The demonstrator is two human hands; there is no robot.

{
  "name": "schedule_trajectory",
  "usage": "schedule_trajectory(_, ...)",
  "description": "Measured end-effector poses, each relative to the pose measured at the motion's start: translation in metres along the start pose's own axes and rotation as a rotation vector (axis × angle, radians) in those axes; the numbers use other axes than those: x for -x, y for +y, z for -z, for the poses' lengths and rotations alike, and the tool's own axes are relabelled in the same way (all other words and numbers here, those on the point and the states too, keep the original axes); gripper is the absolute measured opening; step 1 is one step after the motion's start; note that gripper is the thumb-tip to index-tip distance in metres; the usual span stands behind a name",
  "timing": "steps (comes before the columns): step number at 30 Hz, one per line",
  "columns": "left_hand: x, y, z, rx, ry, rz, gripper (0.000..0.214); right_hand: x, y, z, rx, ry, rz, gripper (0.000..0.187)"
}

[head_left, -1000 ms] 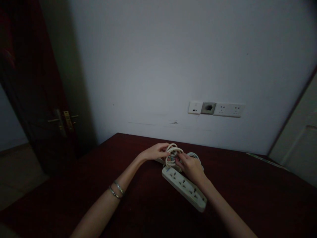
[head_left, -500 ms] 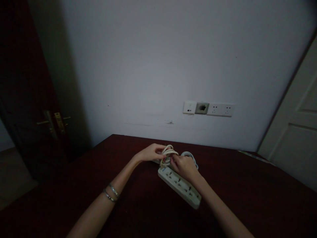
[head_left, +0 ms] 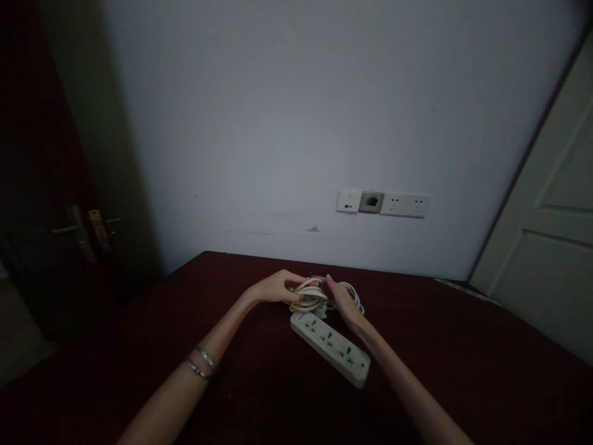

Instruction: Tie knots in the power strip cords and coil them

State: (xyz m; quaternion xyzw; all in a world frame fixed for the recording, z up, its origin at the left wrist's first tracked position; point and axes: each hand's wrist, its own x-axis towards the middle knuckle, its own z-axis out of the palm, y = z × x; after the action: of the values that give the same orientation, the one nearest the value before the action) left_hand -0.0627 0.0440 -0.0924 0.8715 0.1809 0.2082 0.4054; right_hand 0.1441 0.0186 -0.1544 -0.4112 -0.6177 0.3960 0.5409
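A white power strip [head_left: 331, 347] lies slanted on the dark red table, its sockets facing up. At its far end sits a bundle of coiled white cord [head_left: 311, 295]. My left hand [head_left: 280, 287] grips the bundle from the left, thumb in front and fingers over the top. On the bundle's right side is my right hand [head_left: 341, 298], its fingers stretched out and pointing away from me, close to or touching the coils. Behind the right hand a second loop of pale cord [head_left: 356, 295] shows in part.
The table [head_left: 241, 371] meets a white wall that carries a row of socket plates [head_left: 403, 205]. At the left stands a dark door with a brass handle [head_left: 99, 227]. A pale panelled door [head_left: 537, 235] is on the right. A thin flat strip [head_left: 466, 290] lies at the table's back right.
My right hand has loosened from its pinch on the cord, and its fingers are now straight at the bundle's right side. The left hand keeps its hold. The view has shifted slightly.
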Motion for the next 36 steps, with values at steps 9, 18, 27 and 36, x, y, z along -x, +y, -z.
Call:
schedule_trajectory(9,0.000,-0.006,0.004,0.043,0.050,-0.029,0.039,0.004,-0.010,0.000,0.075,0.015,-0.016,0.048)
schedule_trajectory(18,-0.002,-0.001,0.003,-0.023,0.041,-0.129,0.038,-0.006,0.012,0.004,-0.123,0.071,-0.124,0.046)
schedule_trajectory(27,-0.001,-0.009,0.001,0.142,0.071,0.019,0.040,-0.003,0.004,0.010,-0.028,-0.057,-0.033,0.043)
schedule_trajectory(36,0.002,-0.012,0.005,0.388,0.121,0.168,0.043,-0.002,-0.006,0.021,0.077,-0.053,-0.048,0.036)
